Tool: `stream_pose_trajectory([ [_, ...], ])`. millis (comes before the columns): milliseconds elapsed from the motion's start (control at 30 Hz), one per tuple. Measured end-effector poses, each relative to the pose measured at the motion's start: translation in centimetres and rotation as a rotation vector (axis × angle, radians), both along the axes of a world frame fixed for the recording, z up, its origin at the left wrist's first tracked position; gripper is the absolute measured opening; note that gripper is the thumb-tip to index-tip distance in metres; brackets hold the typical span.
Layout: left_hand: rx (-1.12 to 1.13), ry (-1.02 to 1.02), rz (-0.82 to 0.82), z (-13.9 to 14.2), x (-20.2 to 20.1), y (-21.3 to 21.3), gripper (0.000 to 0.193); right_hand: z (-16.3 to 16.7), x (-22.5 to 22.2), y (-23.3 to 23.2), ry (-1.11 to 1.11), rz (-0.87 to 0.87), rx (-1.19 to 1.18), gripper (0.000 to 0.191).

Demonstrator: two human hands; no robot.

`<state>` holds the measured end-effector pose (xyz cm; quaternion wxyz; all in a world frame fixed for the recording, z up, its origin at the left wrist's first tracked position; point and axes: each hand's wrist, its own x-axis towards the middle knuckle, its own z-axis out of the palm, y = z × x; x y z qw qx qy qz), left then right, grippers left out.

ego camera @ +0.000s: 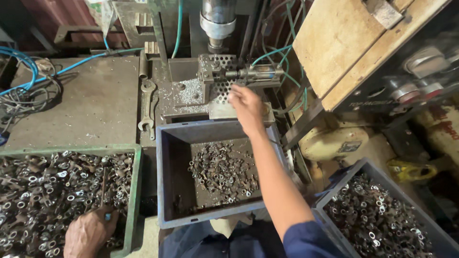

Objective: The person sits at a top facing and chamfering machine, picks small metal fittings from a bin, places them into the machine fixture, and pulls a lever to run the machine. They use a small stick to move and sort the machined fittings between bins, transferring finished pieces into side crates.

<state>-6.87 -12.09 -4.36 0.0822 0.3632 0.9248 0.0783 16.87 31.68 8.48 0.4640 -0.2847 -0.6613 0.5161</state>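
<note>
My right hand (246,107) reaches forward to the perforated metal fixture (221,79) under the drill spindle (217,21), fingers pinched at its front; whether it holds a part I cannot tell. My left hand (88,233) rests low in the green tray (135,191) full of small metal parts, fingers curled among them. A grey bin (167,177) sits between my arms, with a shallow layer of dark small parts (222,172).
A second bin (349,179) of shiny ring-shaped parts stands at the lower right. A spanner (146,107) lies on the steel table beside metal chips (189,91). Blue and green hoses run at the left and around the fixture. A wooden box (349,43) overhangs at the right.
</note>
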Motion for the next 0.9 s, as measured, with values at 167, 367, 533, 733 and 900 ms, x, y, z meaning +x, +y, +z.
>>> stream_pose_trajectory([
  [167,-0.107,0.010,-0.001,0.3,0.3,-0.3,0.034,1.5,7.6,-3.6,-0.526,-0.426,0.456,0.033],
  [367,-0.116,-0.054,0.054,1.2,0.8,-0.1,0.036,0.7,10.1,-3.6,-0.592,-0.462,0.704,0.028],
  [533,-0.186,-0.096,0.033,1.3,0.8,-0.6,0.035,1.0,11.0,-3.5,-0.661,-0.415,0.779,0.035],
  [733,-0.167,0.012,0.002,-1.1,0.4,-1.3,0.032,-0.7,14.0,-10.9,-0.569,-0.313,0.633,0.052],
  [900,-0.101,0.109,0.137,-2.7,1.1,-2.0,0.030,-4.3,16.5,-16.6,-0.503,-0.241,0.487,0.041],
])
